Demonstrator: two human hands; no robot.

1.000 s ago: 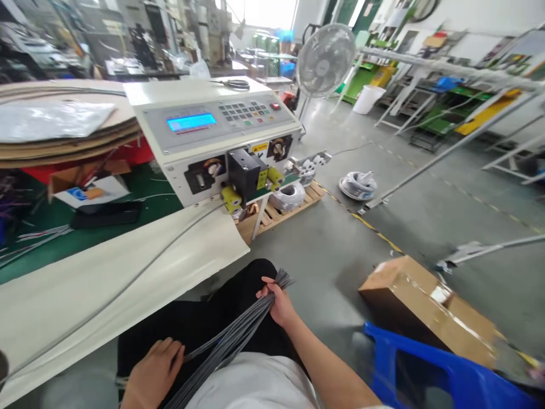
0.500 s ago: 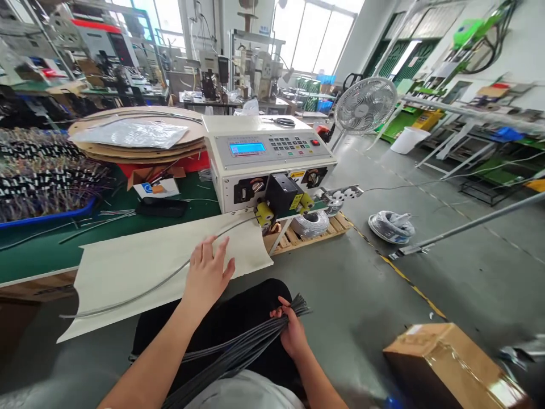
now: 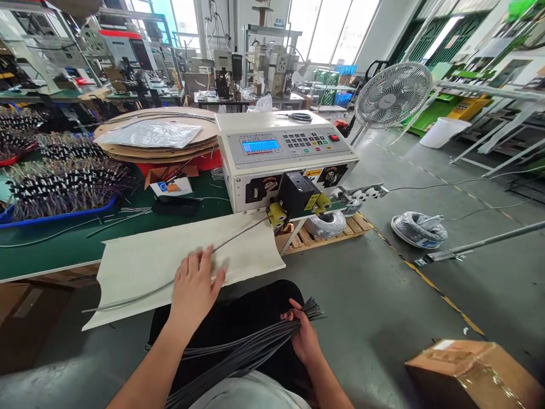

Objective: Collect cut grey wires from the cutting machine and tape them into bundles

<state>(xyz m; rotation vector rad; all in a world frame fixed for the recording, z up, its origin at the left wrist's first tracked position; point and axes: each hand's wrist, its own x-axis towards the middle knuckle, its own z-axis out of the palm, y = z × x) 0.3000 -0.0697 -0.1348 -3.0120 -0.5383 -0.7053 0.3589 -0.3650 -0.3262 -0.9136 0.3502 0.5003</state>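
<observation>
A single grey cable (image 3: 140, 297) runs from the yellow rollers (image 3: 277, 215) of a wire cutting machine (image 3: 293, 145) across a cream sheet (image 3: 140, 255). Over this cable lies my left hand (image 3: 196, 281), its fingers stretched out and thumb apart, not gripping it; whether the fingertips touch the cable is hard to tell. Above my lap my right hand (image 3: 304, 332) is closed around a bundle of grey cables (image 3: 255, 343) near its right end. The bundle's cut ends fan out past the fingers, while its other end trails toward my body at lower left.
Left of the machine are cardboard discs (image 3: 157, 116) under a plastic bag and a blue tray (image 3: 63, 213) of wired parts. Coiled cable (image 3: 419, 230) rests on the floor at right, near a fan (image 3: 394, 96) and a metal pole. A cardboard box (image 3: 472, 369) stands lower right.
My left hand has moved left and toward me along the cable, away from the rollers. The right hand keeps its hold on the bundle. The view has turned slightly left.
</observation>
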